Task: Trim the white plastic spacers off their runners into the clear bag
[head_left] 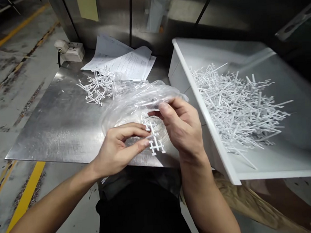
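Note:
My left hand (122, 142) pinches a white plastic sprue (154, 139) with short cross-branches between thumb and fingers. My right hand (183, 123) is closed just right of the sprue's upper end, its fingers curled with the thumb against them. Whatever those fingers hold, if anything, is hidden. Behind and beneath both hands a clear plastic bag (144, 92) lies crumpled on the metal table (67, 124). A small heap of white plastic pieces (98, 86) rests to the left of the bag.
To the right stands a large white bin (202, 110), holding a big pile of white plastic sprues (238, 105). Printed papers (131, 62) lie at the back of the table, near a power socket box (74, 52). A metal wall (114, 21) rises behind.

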`<state>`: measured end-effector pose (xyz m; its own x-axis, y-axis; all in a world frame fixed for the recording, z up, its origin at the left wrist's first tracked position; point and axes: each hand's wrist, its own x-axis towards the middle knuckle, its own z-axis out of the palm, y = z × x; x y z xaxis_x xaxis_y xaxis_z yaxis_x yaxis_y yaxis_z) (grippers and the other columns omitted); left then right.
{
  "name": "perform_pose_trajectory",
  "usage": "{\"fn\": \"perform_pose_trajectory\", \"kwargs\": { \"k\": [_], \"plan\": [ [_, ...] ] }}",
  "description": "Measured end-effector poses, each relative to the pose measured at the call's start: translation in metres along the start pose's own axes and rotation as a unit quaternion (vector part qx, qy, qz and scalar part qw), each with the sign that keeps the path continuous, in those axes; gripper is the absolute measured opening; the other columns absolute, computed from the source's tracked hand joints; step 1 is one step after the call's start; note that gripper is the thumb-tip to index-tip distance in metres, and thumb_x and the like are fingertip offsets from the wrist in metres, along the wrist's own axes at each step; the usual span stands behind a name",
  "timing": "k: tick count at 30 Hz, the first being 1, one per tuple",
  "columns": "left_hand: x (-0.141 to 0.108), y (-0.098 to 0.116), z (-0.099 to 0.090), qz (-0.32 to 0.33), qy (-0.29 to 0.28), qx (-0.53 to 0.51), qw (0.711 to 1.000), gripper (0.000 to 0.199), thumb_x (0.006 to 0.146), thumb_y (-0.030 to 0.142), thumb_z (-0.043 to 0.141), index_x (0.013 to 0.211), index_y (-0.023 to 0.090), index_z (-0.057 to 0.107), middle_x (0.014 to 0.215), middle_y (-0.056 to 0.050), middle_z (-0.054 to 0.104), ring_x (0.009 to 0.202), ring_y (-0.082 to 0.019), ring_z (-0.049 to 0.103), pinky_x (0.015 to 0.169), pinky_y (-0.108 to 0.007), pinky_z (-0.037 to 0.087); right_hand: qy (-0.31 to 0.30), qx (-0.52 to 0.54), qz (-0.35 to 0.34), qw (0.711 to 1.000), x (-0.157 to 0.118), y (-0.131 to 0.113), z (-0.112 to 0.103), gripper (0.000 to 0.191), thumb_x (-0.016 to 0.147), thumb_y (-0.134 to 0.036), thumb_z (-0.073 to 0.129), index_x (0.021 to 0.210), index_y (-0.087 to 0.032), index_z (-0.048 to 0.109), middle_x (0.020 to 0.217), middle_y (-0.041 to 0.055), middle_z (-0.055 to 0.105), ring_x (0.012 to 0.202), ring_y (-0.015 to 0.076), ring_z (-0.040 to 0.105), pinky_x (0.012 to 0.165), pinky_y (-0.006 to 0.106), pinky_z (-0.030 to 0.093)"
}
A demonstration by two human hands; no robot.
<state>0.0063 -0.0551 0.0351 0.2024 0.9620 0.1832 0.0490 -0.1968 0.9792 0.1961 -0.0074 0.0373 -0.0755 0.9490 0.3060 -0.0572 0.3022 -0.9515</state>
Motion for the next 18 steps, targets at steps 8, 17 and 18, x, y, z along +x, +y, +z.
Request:
{"fn": "perform_pose_trajectory", "kwargs": {
  "k": [8,17,18],
  "plan": [
    [0.031,0.017,-0.017,0.012,0.098,0.011,0.995,0.01,0.082,0.021,0.092,0.09,0.025,0.087,0.104,-0.004,0.084,0.12,-0.026,0.076,0.104,-0.035,0.064,0.014,-0.428,-0.204,0.88,-0.048,0.025,-0.017,0.013,0.108,-0.027,0.063,0.114,-0.018,0.07,0.095,0.0098,0.081,0.083,0.0243,0.075,0.081,0.04,0.059],
    [0.109,0.029,-0.037,-0.084,0.052,-0.119,0.988,0.011,0.078,0.016,0.091,0.078,0.015,0.08,0.1,-0.006,0.08,0.105,-0.023,0.075,0.096,-0.039,0.062,0.181,-0.374,-0.298,0.86,0.028,-0.003,0.008,0.034,0.113,-0.051,0.052,0.107,-0.023,0.071,0.077,0.0016,0.067,0.064,0.0179,0.066,0.065,0.036,0.054],
    [0.118,0.034,-0.041,-0.101,0.057,-0.128,0.985,0.011,0.079,0.014,0.089,0.077,0.014,0.078,0.1,-0.006,0.079,0.105,-0.023,0.074,0.094,-0.038,0.062,0.208,-0.354,-0.303,0.86,0.042,-0.013,0.012,0.041,0.114,-0.056,0.047,0.105,-0.024,0.07,0.078,0.0015,0.065,0.066,0.0177,0.067,0.065,0.036,0.053]
  ]
}}
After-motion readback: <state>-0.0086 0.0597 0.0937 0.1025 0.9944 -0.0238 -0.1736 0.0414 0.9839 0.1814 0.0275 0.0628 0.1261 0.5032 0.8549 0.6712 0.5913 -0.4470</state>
